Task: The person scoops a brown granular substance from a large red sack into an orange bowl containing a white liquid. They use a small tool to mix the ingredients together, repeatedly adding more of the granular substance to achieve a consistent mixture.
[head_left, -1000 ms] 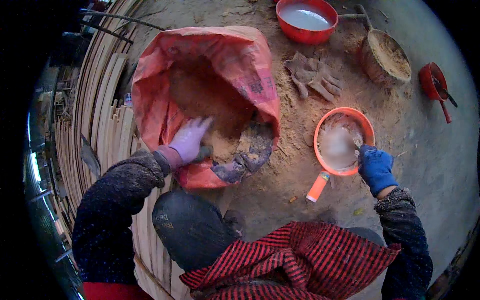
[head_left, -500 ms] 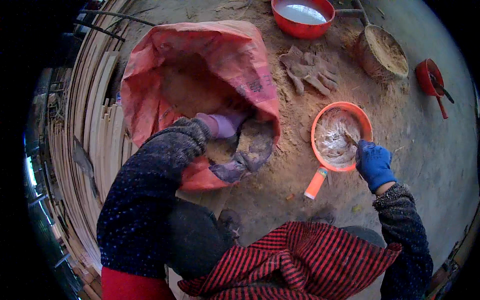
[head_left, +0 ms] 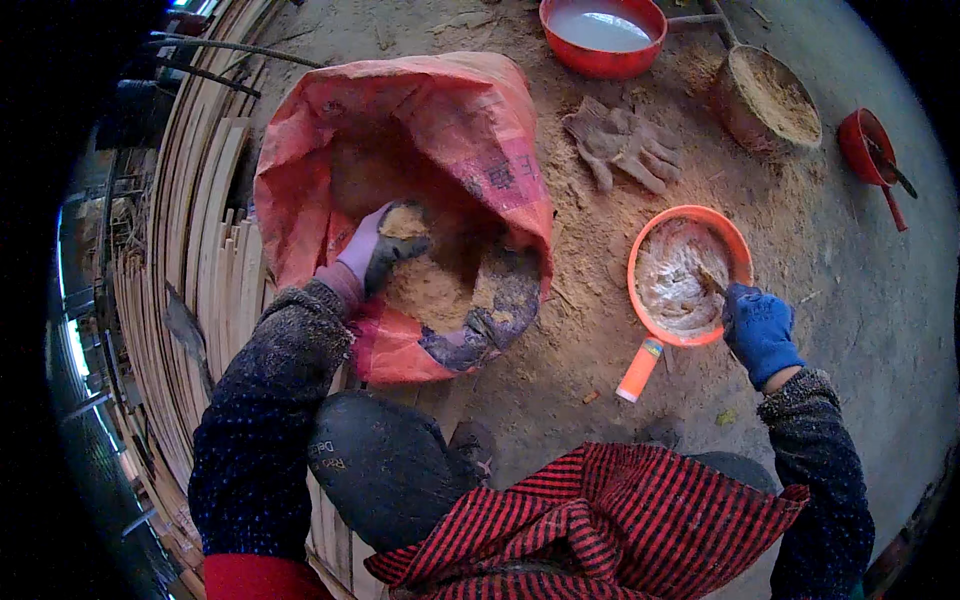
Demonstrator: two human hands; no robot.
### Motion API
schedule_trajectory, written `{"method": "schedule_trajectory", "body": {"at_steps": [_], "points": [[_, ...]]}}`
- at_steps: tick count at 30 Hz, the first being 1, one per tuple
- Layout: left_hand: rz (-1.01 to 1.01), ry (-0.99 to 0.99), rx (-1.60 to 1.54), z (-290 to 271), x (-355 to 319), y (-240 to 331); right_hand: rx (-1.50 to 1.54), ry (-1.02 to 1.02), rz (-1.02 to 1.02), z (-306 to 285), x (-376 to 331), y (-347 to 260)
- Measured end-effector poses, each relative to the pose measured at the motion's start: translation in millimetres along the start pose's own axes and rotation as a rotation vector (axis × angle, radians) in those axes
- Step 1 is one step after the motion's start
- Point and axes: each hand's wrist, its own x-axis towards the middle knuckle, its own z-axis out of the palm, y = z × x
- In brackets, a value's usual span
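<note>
Below, dusty floor (head_left: 590, 265), wooden strips (head_left: 188, 200), sack (head_left: 290, 205)

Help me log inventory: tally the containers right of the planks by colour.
Red: 3 (bag, basin, ladle)
Orange: 1 (pan)
Brown: 1 (bowl)
Total: 5

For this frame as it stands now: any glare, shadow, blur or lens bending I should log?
Head view: black corners, with the planks bowing near the left rim; head view: a pale reflection on the liquid in the red basin; head view: deep shadow inside the sack; head view: left hand and right hand fairly sharp.
</note>
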Motion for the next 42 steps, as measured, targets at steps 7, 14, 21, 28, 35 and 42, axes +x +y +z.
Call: {"method": "schedule_trajectory", "body": {"at_steps": [7,14,21,28,35,42], "points": [[0.259,-0.093,0.235,-12.6,-31.8,42.6,-0.025,0.052,-0.027,13.3,-1.1,1.2],[0.429,-0.369,0.182,114.4,-22.0,125.4,-0.006,0.056,0.001,10.5,-5.9,-5.0],[0.236,-0.504,-0.376,284.1,41.8,91.2,0.072,0.046,0.014,7.7,-7.5,-8.2],[0.145,-0.556,-0.302,310.5,60.6,83.9,0.079,0.104,0.02,18.7,-15.1,1.6],[0.096,-0.423,-0.15,246.8,22.2,113.3,0.061,0.08,0.001,13.2,-11.3,-0.6],[0.215,-0.305,0.058,120.9,-49.5,129.4,0.059,0.117,0.01,-25.0,-24.7,9.5]]}}
